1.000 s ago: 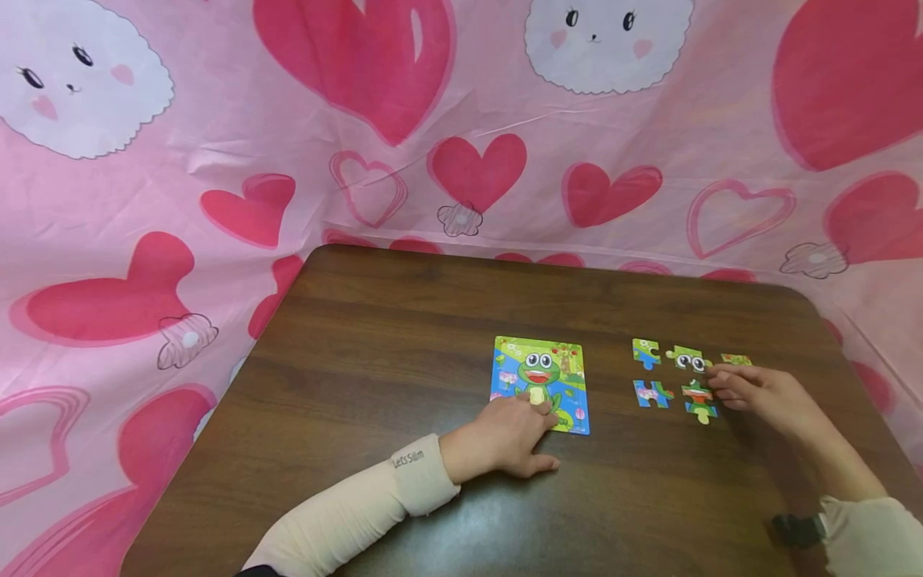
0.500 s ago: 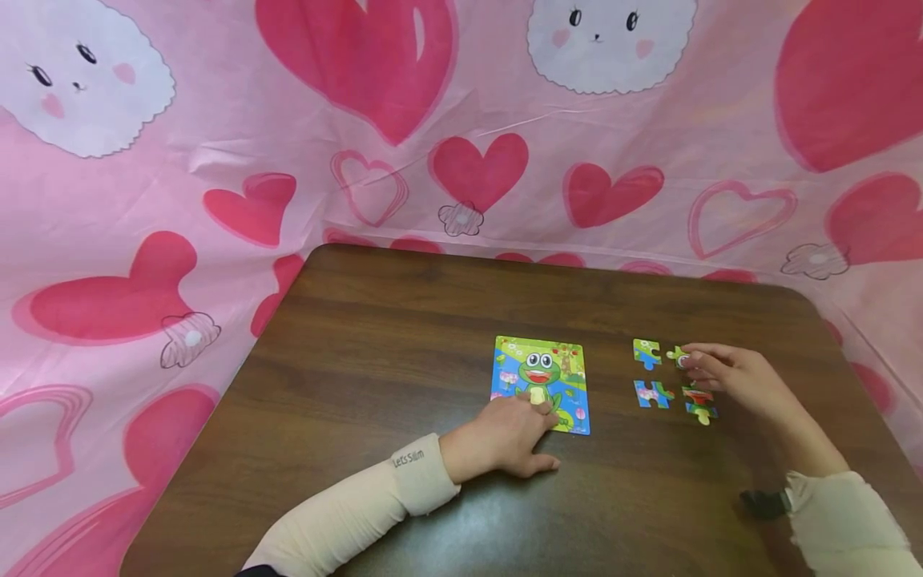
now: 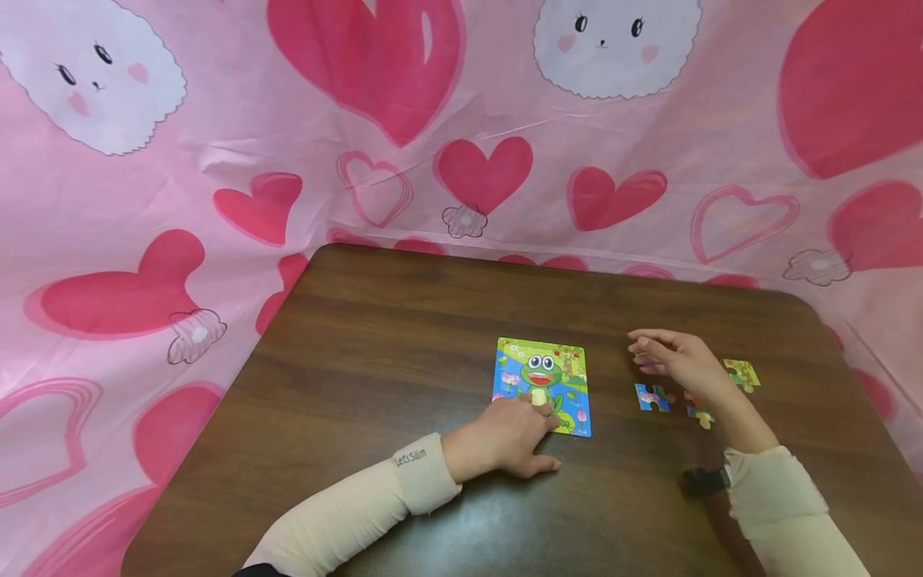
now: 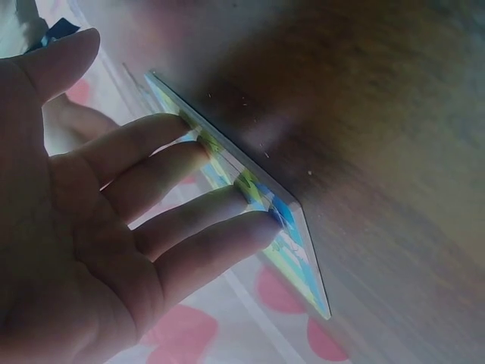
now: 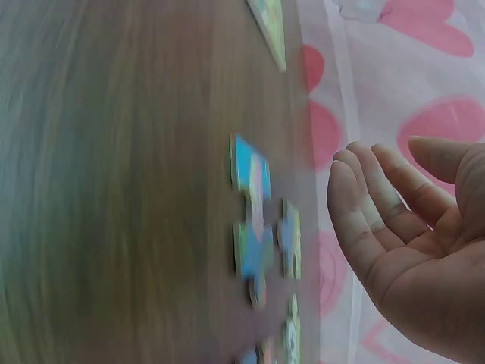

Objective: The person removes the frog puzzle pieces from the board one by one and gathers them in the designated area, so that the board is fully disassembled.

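A square frog puzzle [image 3: 574,387] lies on the table with its picture up. My left hand [image 3: 502,435] rests its fingertips on the puzzle's near part, the fingers [image 4: 216,239] fairly straight in the left wrist view. To the right, my right hand [image 3: 678,365] is held above loose jigsaw pieces, its fingers [image 5: 356,208] loosely bent with nothing between them. In front of it lies a blue and pink jigsaw piece [image 3: 652,398]. The eye piece [image 5: 293,337] and a corner piece [image 5: 292,241] show in the right wrist view, while the hand covers them in the head view.
A green corner piece [image 3: 743,374] sits beyond my right wrist. Beside the forearm is a piece with a yellow knob [image 3: 702,417], partly covered. The brown table [image 3: 389,320] meets a pink heart-patterned cloth [image 3: 490,104] at its back and left.
My right hand has moved leftward across the loose pieces, from the right column past the eye piece to the left column. My left hand stays on the frog puzzle.
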The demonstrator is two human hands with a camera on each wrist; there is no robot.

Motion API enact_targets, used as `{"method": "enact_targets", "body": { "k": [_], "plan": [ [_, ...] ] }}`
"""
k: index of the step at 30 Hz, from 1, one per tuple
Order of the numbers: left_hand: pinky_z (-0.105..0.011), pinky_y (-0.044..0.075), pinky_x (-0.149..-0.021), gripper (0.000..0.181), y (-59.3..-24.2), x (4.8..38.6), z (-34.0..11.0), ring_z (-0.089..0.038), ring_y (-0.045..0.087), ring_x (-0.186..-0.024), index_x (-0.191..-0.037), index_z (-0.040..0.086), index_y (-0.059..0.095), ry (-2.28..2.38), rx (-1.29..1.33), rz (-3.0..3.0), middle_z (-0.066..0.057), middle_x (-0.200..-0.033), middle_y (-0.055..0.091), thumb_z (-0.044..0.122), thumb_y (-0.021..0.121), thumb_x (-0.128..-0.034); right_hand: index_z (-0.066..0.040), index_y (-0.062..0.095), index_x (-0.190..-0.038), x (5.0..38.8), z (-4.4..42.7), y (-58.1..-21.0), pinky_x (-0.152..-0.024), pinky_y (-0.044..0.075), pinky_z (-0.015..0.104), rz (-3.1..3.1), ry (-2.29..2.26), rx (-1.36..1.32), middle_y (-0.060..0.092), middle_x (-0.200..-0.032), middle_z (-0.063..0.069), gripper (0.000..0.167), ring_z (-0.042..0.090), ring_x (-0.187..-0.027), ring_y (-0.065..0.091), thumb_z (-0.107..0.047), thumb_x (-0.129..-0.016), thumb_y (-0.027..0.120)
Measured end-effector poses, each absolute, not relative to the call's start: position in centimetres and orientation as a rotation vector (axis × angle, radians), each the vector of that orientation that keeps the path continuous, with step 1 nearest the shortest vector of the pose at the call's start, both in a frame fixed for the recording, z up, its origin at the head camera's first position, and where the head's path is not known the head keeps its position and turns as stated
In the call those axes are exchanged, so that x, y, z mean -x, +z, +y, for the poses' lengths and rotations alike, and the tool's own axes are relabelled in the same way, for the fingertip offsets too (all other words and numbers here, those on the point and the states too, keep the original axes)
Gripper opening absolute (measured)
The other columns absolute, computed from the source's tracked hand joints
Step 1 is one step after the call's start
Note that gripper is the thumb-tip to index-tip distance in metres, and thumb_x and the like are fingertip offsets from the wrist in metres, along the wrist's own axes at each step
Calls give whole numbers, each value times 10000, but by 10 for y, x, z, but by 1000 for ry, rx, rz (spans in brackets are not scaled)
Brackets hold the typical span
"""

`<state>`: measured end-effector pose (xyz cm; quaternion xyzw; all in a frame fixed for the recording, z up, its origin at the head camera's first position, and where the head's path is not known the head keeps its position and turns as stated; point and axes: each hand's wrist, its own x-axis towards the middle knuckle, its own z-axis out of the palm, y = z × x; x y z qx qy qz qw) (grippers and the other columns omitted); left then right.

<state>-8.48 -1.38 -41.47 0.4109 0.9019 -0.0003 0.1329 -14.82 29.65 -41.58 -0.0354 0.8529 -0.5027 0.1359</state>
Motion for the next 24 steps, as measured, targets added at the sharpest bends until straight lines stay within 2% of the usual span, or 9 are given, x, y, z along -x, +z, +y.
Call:
{"method": "enact_targets", "body": {
  "k": [8,16,24],
  "plan": [
    [-377,583,-820,567,-416,85,-14,-222,633,-1241,-1356,271,640,8,-1206,2621,61,-1464,593,623,632,-911,90,502,-1415,151,269,-423,-821,603,255,2395,-1568,101,711,-1154,147,535,103,-967,728,-322,-1072,511],
    [-376,583,-836,568,-418,87,-14,-219,633,-1240,-1360,275,638,15,-1208,2611,59,-1474,585,626,627,-914,86,512,-1414,155,249,-429,-831,609,283,2347,-1603,147,679,-1192,252,513,113,-962,722,-299,-1075,509],
    [-364,577,-809,562,-418,88,-14,-200,640,-1202,-1348,275,644,25,-1205,2604,66,-1463,593,626,632,-910,51,538,-1410,162,232,-432,-842,612,313,2323,-1581,140,649,-1235,296,478,157,-968,720,-287,-1072,517]
  ]
}}
